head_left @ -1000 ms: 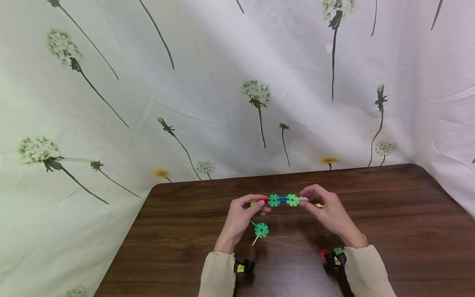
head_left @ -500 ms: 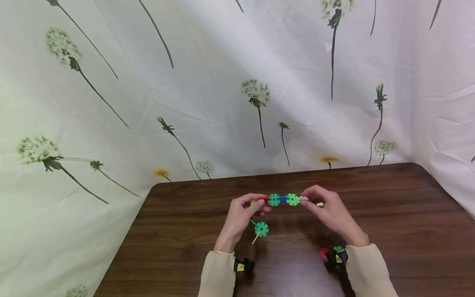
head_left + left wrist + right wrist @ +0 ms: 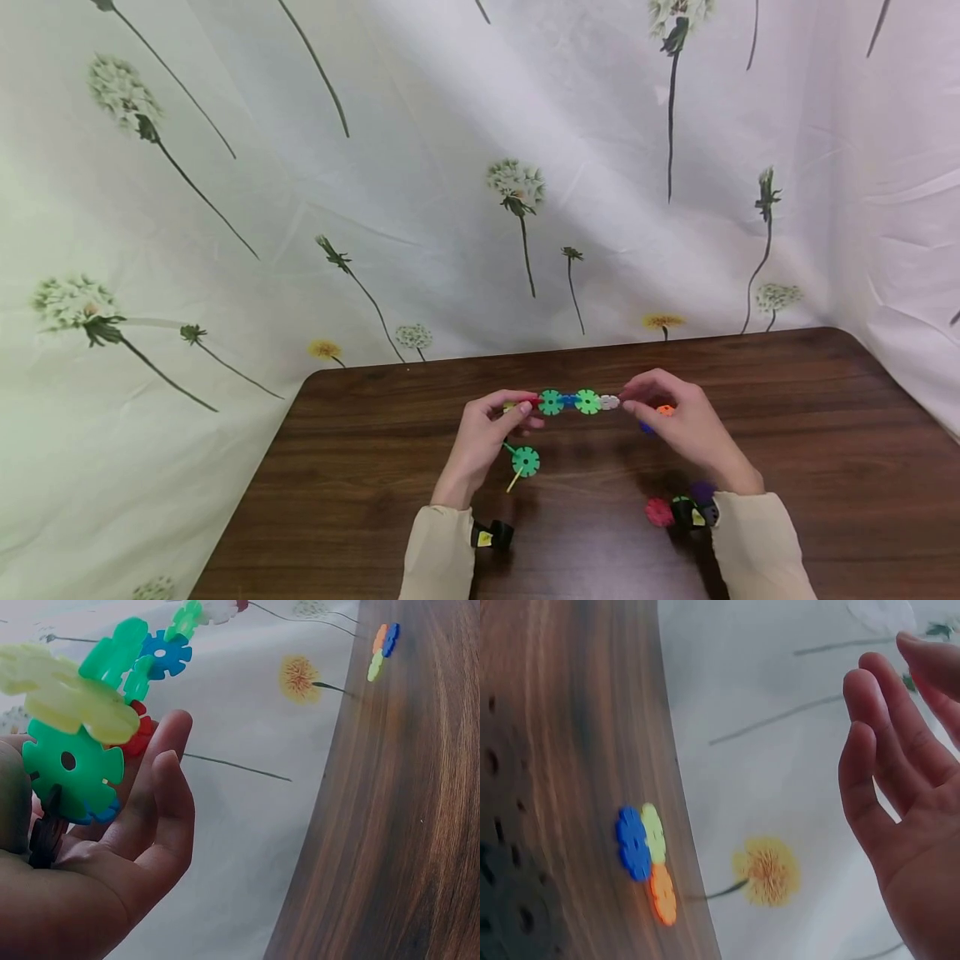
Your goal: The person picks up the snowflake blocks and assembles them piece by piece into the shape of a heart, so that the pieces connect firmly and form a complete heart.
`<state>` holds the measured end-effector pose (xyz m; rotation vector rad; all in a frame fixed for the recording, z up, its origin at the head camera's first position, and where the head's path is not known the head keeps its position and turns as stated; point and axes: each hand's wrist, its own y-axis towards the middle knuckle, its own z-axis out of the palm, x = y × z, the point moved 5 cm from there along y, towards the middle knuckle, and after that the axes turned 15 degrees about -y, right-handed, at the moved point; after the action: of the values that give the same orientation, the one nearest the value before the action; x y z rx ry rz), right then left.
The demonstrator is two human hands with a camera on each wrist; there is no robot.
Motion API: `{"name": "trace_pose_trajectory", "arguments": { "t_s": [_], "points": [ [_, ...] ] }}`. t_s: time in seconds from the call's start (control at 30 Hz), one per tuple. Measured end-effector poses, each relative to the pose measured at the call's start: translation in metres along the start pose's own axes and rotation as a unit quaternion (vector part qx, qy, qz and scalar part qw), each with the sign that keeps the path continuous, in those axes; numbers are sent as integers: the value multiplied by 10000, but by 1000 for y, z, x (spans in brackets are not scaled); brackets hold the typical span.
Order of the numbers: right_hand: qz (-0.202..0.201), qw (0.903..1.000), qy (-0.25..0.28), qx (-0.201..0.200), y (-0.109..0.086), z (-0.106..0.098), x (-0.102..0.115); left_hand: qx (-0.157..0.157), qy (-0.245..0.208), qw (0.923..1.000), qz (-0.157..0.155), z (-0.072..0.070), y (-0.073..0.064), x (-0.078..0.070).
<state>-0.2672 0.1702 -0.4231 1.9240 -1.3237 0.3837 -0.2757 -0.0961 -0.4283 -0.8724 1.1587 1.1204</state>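
Chain: joined discs, held up over the table (image 3: 360,467) between the two hands. From left to right it goes red disc (image 3: 531,401), green disc (image 3: 551,402), blue disc (image 3: 568,401), light green disc (image 3: 588,402), white disc (image 3: 609,402).
Left hand (image 3: 483,429): pinching the chain by its red end, thumb and fingers close together. A pale yellow disc (image 3: 71,694) is right by its fingers.
Hanging bit: a green disc (image 3: 526,462) with a thin yellow piece (image 3: 513,481) on it, just below the left hand.
Right hand (image 3: 686,417): thumb and finger nearly together, right beside the white end. I cannot tell if they pinch anything.
Far discs: blue (image 3: 634,844), yellow (image 3: 654,831) and orange (image 3: 662,894), touching each other on the table.
Near discs: red (image 3: 659,512) and purple (image 3: 703,492), by the right wrist camera (image 3: 692,515).
Behind: a white cloth (image 3: 420,208) with flowers on it.
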Motion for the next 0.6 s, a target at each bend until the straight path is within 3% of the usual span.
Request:
{"name": "trace_pose_trajectory", "arguments": {
  "t_s": [0.23, 0.6],
  "points": [
    [296, 9986, -27, -436, -5, -19, -16, -25, 60, 10000, -9, -2, 0, 0],
    [716, 9951, -114, -670, -16, -40, -45, -101, 136, 9999, 21, -7, 0, -1]
  ]
}}
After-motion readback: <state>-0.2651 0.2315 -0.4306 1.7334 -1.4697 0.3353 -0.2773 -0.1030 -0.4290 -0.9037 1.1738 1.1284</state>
